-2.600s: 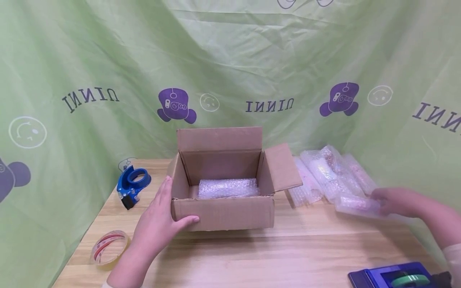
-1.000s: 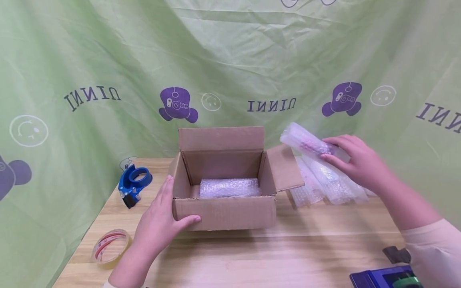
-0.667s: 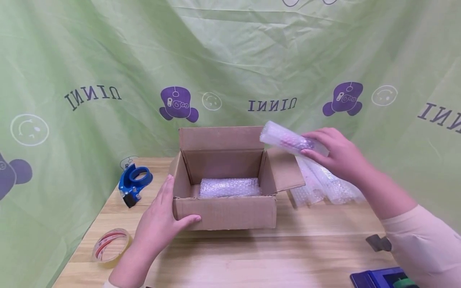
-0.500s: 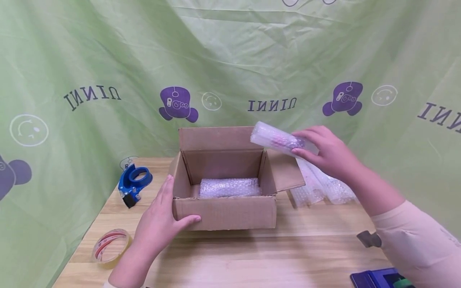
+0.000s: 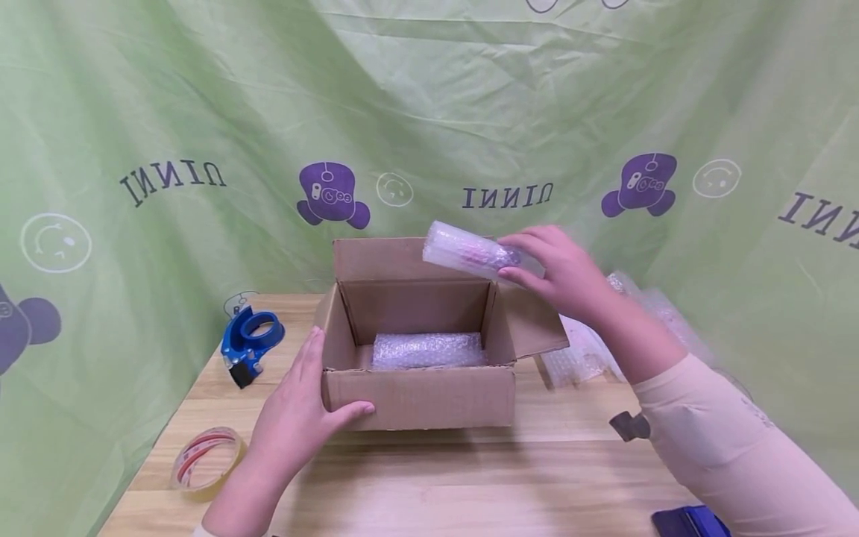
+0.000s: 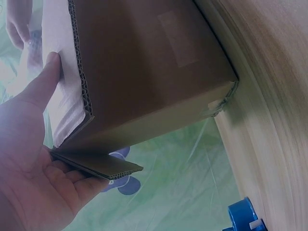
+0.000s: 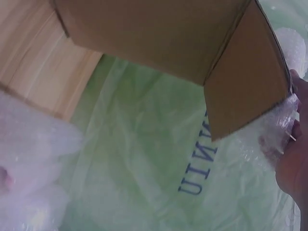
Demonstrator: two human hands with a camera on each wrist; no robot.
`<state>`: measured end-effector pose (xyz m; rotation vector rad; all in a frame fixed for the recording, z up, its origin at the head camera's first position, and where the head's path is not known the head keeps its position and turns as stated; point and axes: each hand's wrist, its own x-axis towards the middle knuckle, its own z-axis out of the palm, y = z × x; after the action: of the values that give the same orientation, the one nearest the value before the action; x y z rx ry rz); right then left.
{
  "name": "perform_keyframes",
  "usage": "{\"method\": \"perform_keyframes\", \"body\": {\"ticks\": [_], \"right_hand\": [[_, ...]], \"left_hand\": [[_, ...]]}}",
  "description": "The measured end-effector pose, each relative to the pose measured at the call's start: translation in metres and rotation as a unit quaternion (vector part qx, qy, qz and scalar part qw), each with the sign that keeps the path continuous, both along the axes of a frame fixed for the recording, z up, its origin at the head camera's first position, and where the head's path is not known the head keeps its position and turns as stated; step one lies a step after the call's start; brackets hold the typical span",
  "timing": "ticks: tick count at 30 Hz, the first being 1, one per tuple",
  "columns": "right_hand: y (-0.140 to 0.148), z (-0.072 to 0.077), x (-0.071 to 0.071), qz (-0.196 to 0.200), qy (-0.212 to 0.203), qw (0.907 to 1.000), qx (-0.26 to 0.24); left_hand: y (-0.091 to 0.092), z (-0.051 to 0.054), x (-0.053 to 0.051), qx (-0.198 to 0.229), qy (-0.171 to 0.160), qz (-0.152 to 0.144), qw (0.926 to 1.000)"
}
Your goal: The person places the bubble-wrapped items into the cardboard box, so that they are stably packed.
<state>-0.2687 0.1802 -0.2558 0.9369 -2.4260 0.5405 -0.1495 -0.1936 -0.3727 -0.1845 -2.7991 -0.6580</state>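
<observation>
An uncovered cardboard box (image 5: 419,399) stands on the table with its visible flaps raised or folded outward. Inside lies a bubble-wrapped roll (image 5: 427,350). The left hand (image 5: 295,410) grips the box's left front corner, thumb on the front side; in the left wrist view this hand (image 6: 38,159) has its thumb on one flap and its fingers behind another. Above the back right of the box, the right hand (image 5: 560,272) pinches one end of a second bubble-wrapped roll (image 5: 470,250), which is tilted and has something pink in it. The right wrist view shows the right hand (image 7: 293,159) at the edge.
More bubble-wrapped packs (image 5: 580,354) lie right of the box, partly behind the right arm. A blue tape dispenser (image 5: 251,343) sits at the back left, a clear tape roll (image 5: 208,462) at the front left. A dark blue object (image 5: 691,520) is at the front right.
The right hand has picked up a wrapped roll from the right side and carried it left, over the box's right back part. The left hand stays on the box.
</observation>
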Motion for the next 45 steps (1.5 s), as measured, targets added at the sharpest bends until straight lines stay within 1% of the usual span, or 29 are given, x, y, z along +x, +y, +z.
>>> {"method": "perform_keyframes", "body": {"ticks": [3,10,14,18,22,28,31,34,37,39,43,45], "right_hand": [[-0.007,0.0,-0.001,0.006,-0.004,1.0,0.003],[-0.022,0.003,-0.007,0.011,-0.031,0.9994,0.013],[-0.032,0.007,-0.01,0.01,-0.056,0.9979,0.032],[-0.043,0.011,-0.015,0.012,-0.091,0.9942,0.055],[-0.055,0.01,-0.021,0.022,-0.116,0.9906,0.07],[-0.07,-0.005,-0.029,0.057,-0.115,0.9883,0.082],[-0.075,-0.016,-0.03,0.068,-0.113,0.9875,0.086],[-0.078,-0.029,-0.032,0.076,-0.111,0.9873,0.085],[-0.078,-0.042,-0.034,0.077,-0.111,0.9871,0.087],[-0.078,-0.049,-0.034,0.073,-0.109,0.9874,0.089],[-0.078,-0.054,-0.034,0.069,-0.099,0.9888,0.088],[-0.078,-0.056,-0.033,0.064,-0.094,0.9887,0.098]], "left_hand": [[0.0,0.0,0.0,0.002,0.001,-0.002,1.0],[0.0,0.0,0.0,0.0,0.001,0.001,1.0],[-0.001,0.0,0.001,0.0,0.004,0.0,1.0],[-0.001,0.0,0.001,-0.001,0.008,-0.002,1.0],[-0.001,-0.001,0.001,-0.001,0.006,-0.001,1.0],[-0.001,0.0,0.001,0.0,0.006,-0.002,1.0],[0.0,-0.001,0.002,0.001,0.008,-0.002,1.0],[0.0,0.0,0.002,0.002,0.008,-0.002,1.0],[0.0,0.0,0.002,0.003,0.009,-0.003,1.0],[0.0,0.0,0.002,0.004,0.01,-0.003,0.9999],[0.0,0.0,0.001,0.005,0.013,-0.004,0.9999],[0.0,0.0,0.001,0.005,0.015,-0.004,0.9999]]}}
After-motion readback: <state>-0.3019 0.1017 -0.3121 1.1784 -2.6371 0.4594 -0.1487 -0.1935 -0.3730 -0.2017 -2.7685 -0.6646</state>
